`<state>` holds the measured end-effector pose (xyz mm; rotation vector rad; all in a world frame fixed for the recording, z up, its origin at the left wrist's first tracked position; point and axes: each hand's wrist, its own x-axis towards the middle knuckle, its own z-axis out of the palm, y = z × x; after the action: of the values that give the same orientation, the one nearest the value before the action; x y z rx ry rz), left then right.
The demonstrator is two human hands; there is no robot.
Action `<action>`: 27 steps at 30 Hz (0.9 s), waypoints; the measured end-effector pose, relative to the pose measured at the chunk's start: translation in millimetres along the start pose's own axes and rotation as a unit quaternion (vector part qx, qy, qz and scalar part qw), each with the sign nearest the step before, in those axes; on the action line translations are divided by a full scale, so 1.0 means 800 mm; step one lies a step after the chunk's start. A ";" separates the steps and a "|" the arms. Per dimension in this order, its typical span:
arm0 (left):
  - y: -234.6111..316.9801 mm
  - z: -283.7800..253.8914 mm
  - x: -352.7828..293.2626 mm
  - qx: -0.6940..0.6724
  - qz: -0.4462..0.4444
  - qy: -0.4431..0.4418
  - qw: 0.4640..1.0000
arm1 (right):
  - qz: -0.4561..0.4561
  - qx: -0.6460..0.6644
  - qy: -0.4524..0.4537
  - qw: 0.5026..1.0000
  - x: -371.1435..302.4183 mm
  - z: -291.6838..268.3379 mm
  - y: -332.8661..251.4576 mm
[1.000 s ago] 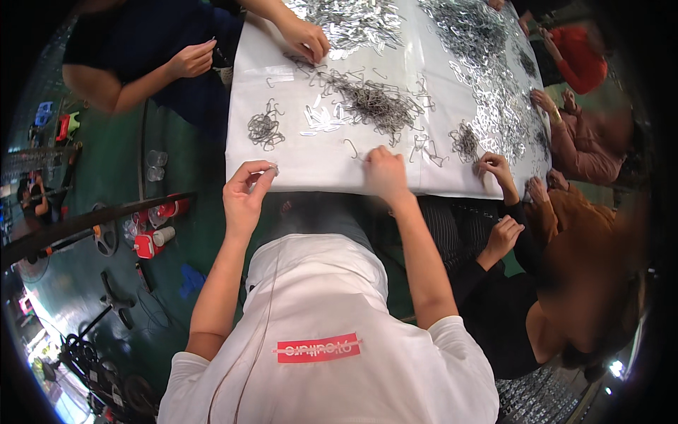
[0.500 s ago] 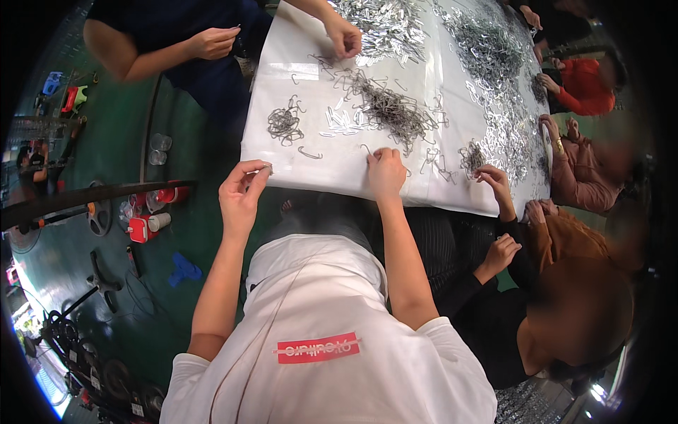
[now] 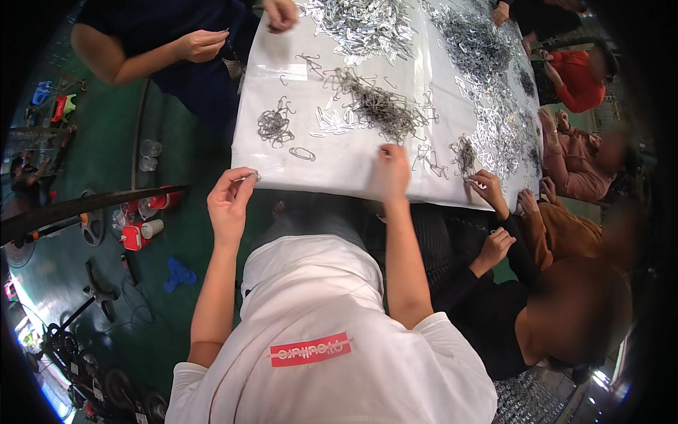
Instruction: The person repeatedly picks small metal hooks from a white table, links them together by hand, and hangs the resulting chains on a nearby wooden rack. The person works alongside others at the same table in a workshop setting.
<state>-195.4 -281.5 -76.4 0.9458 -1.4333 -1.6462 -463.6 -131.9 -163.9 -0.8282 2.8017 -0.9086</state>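
Nearest, on the wearer's side of the big tangled heap of dark grey bent-wire hooks, is a white T-shirt with a red rectangular label on it. The left hand, nearer than the heap and well to its left, pinches a small shiny metal piece between thumb and forefinger at the table's edge. The right hand, just on the near side of the heap, is bent at the fingers and blurred; whether it grips anything I cannot tell. Under both lies a table covered in smooth white sheeting.

To the right of the heap, on its near side, a co-worker's hand reaches in beside a smaller dark clump of wire hooks. Nearer than the heap and to its left, a thin grey wire oval lies flat by itself. Left of the heap sits a round dark wire clump; between the two, flat silver metal strips lie scattered. Beyond the heap spreads a broad pile of bright silver strips, and beyond it to the left hangs another co-worker's blurred hand.
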 end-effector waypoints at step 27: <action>-0.008 0.022 -0.013 0.020 0.005 -0.011 1.000 | -0.135 -0.048 -0.214 0.966 0.022 0.096 -0.148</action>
<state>-206.9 -264.1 -80.1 0.9436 -1.4896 -1.6304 -405.0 -261.4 -158.2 -1.2705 2.4074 -0.5381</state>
